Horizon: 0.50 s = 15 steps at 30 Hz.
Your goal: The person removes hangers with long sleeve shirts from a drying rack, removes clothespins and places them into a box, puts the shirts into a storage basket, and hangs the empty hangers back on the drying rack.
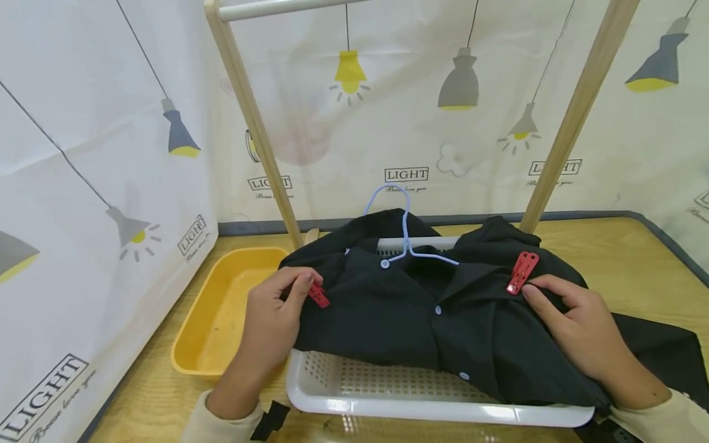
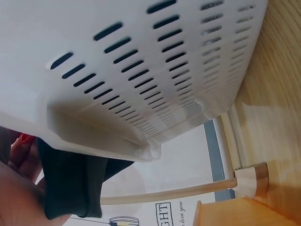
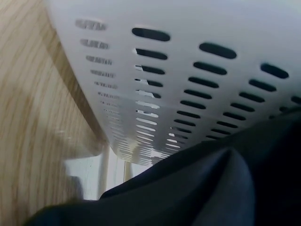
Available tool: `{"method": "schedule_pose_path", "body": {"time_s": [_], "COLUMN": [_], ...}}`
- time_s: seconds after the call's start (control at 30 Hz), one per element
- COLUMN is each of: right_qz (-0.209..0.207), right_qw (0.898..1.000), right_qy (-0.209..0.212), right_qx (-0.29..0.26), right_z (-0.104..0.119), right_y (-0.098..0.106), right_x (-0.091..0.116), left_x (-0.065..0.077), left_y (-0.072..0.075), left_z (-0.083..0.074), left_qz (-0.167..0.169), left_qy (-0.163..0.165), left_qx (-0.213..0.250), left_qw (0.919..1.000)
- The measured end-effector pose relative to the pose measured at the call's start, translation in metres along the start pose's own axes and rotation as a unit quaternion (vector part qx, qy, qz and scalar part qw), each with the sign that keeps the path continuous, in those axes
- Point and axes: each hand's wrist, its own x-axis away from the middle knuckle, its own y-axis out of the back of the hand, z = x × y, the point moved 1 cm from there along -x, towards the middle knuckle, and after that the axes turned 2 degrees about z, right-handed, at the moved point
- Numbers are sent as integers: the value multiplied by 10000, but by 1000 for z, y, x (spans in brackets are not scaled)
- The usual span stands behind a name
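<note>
A black buttoned shirt [image 1: 421, 314] on a pale blue hanger [image 1: 407, 237] lies across a white slotted basket [image 1: 388, 394]. My left hand [image 1: 277, 314] pinches a red clothespin [image 1: 317, 295] at the shirt's left shoulder. A second red clothespin [image 1: 523, 271] is clipped on the right shoulder, and my right hand [image 1: 576, 326] rests on the cloth with its fingertips just below that pin. The left wrist view shows the basket wall [image 2: 141, 70] and black cloth [image 2: 75, 188]. In the right wrist view the basket wall [image 3: 197, 61] sits above dark cloth [image 3: 207, 188].
An empty yellow tub [image 1: 221, 314] sits left of the basket on the wooden table [image 1: 637, 258]. A wooden drying rack's two slanted posts [image 1: 255, 123] [image 1: 576, 111] rise behind the shirt. A printed white curtain [image 1: 83, 184] closes off the left and back.
</note>
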Motion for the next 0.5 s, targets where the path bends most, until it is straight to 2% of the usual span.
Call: {"method": "schedule_pose_path", "body": {"time_s": [0.23, 0.5], "right_qz": [10, -4], "right_qw": [10000, 10000], "right_qy": [-3, 15], "right_qx": [15, -3], "right_z": [2, 1], "right_y": [1, 1], "right_x": [0, -1], "left_x": [-1, -2], "left_y": [3, 7], "left_z": [-2, -3], "left_qz": [24, -47], "left_qy": [165, 130], "left_qx": [-33, -169], "left_qw": [9999, 9998]}}
